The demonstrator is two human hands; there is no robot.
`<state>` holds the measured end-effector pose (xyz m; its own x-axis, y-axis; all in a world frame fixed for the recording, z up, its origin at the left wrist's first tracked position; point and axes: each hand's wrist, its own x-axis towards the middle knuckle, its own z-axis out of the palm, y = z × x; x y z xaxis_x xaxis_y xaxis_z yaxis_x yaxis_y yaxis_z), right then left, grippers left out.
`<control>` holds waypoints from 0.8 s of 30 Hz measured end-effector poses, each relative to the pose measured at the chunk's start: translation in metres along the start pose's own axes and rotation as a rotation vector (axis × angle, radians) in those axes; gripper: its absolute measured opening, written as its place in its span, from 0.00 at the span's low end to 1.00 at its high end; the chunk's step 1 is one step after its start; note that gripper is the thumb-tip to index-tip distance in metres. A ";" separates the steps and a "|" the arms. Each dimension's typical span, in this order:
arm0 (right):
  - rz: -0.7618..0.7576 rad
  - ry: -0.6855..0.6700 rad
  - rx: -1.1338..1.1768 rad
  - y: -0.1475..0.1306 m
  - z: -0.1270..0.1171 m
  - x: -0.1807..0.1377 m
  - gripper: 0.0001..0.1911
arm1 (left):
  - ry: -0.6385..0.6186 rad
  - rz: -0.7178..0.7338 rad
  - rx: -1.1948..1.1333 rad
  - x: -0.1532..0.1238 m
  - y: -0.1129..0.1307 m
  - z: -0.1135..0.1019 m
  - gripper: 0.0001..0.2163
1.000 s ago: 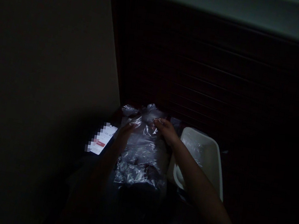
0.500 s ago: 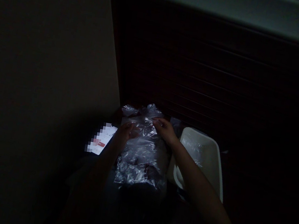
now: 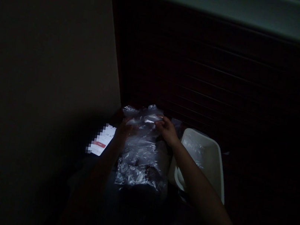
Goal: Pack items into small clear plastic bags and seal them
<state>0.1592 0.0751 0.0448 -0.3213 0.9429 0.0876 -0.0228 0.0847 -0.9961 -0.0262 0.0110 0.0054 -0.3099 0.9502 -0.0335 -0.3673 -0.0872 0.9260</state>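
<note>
The scene is very dark. A crumpled clear plastic bag [image 3: 140,152] with dark contents lies in front of me on a dark surface. My left hand [image 3: 122,132] grips the bag's upper left part, fingers curled on the plastic. My right hand [image 3: 166,129] pinches the upper right part of the bag, lifting a fold of plastic near the top. Both forearms reach in from the bottom of the view.
A lit phone screen [image 3: 102,140] lies left of the bag. A white rectangular tub [image 3: 210,163] stands to the right, with something pale inside. A pale wall fills the left side; dark slatted panelling rises behind.
Both hands have shifted slightly upward on the bag, and the top of the plastic is now raised and stretched between them.
</note>
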 end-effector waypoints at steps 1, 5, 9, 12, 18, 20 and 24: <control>-0.003 0.004 0.002 0.001 0.000 0.000 0.23 | 0.006 -0.010 -0.012 0.001 -0.001 0.000 0.27; -0.003 0.020 0.002 0.004 -0.001 0.001 0.24 | 0.065 -0.001 -0.024 0.005 -0.007 0.001 0.22; -0.016 0.069 -0.009 0.006 0.000 0.000 0.31 | 0.106 0.051 0.061 0.003 -0.007 0.002 0.17; -0.034 0.081 -0.004 0.004 0.001 -0.001 0.36 | 0.132 0.084 0.129 0.002 -0.006 0.000 0.14; -0.060 0.032 -0.071 0.000 0.001 -0.003 0.27 | 0.151 0.063 0.092 0.003 -0.006 -0.001 0.16; -0.056 0.025 -0.088 0.001 0.001 -0.003 0.25 | 0.164 0.031 0.071 0.004 -0.005 0.000 0.16; -0.050 0.012 -0.105 0.000 0.001 -0.003 0.25 | 0.134 0.036 0.039 0.006 -0.006 0.000 0.16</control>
<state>0.1593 0.0715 0.0445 -0.3107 0.9404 0.1383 0.0605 0.1648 -0.9845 -0.0259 0.0173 -0.0005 -0.4376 0.8979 -0.0475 -0.3201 -0.1062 0.9414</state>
